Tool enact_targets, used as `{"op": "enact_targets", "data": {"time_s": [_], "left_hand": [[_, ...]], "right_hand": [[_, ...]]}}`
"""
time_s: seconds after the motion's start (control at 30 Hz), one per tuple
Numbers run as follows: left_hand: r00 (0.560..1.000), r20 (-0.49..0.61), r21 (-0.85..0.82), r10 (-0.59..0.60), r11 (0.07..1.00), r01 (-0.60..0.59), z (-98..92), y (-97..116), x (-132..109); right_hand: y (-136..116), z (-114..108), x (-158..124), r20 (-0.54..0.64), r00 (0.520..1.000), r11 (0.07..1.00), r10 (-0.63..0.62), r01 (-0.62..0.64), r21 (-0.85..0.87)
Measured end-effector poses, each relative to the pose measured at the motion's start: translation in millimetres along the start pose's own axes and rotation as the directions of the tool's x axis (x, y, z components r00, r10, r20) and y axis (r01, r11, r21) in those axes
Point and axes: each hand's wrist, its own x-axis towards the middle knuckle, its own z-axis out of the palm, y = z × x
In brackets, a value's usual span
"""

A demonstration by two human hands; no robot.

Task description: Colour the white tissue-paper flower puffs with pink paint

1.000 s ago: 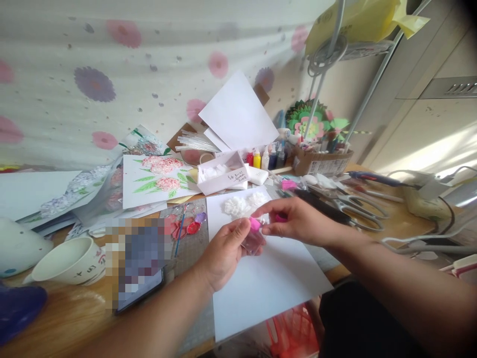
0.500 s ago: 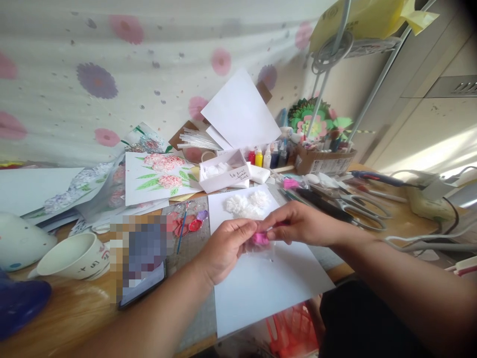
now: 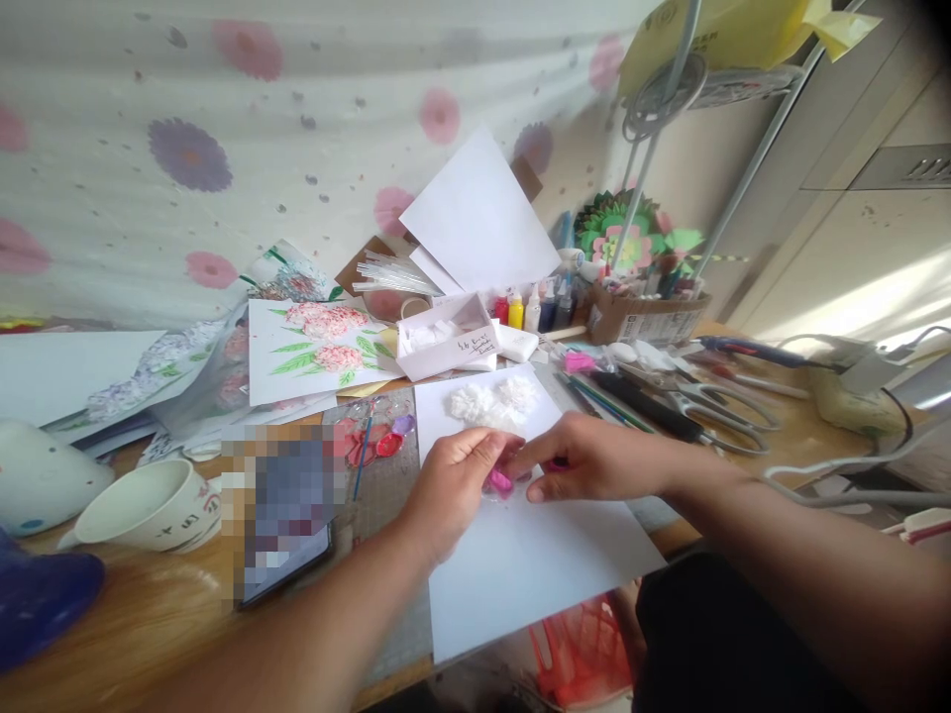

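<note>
My left hand (image 3: 452,487) is closed on a small clear plastic bag (image 3: 505,494) with a bright pink, clay-like lump (image 3: 498,482) in it. The index finger of my right hand (image 3: 605,458) reaches to the bag's opening, its thumb apart below. A bit of deep pink (image 3: 556,463) shows between the right fingers, partly hidden. Both hands are over a white sheet of paper (image 3: 512,584). Just beyond them, white ruffled paper blossoms (image 3: 486,404) lie on the sheet.
A paint palette (image 3: 387,444) with a thin blue brush (image 3: 363,458) lies left, near a phone (image 3: 286,574) and white cup (image 3: 149,510). At right are scissors (image 3: 724,406) and a pink packet (image 3: 580,362). Behind stand a white box (image 3: 453,352) and paint bottles (image 3: 515,312).
My right fingers have moved off the pinch on the bag, and the index finger now points to its opening. The pink lump has shifted slightly left and down.
</note>
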Motion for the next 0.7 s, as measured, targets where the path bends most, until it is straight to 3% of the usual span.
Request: {"op": "enact_targets", "data": {"time_s": [0.17,0.23,0.33,0.43,0.53,0.7], "left_hand": [[1.0,0.003,-0.115,-0.007,0.993,0.007,-0.1,-3.0,3.0],[1.0,0.003,-0.129,-0.012,0.992,0.013,0.3,-3.8,3.2],[1.0,-0.019,-0.129,-0.013,0.992,0.01,0.3,-3.4,2.2],[0.998,-0.053,-0.021,0.016,1.0,-0.017,-0.5,-2.3,0.5],[0.997,-0.058,0.103,0.053,0.994,-0.047,-0.1,-1.9,-1.3],[1.0,-0.001,0.13,0.03,0.991,-0.029,3.2,-2.4,-5.0]], "right_hand": [[-0.2,4.5,3.6,-0.275,0.961,0.997,0.042,-0.021,0.078],[-0.3,4.4,4.2,-0.294,0.954,0.996,0.063,-0.039,0.086],[-0.8,2.7,3.6,-0.18,0.984,0.992,0.012,0.012,0.128],[-1.9,2.0,2.7,-0.047,0.999,0.985,0.013,-0.005,0.17],[-2.9,3.2,3.2,0.066,0.998,0.978,0.021,-0.034,0.205],[-3.3,7.2,5.2,0.183,0.983,0.981,0.02,-0.055,0.188]]}}
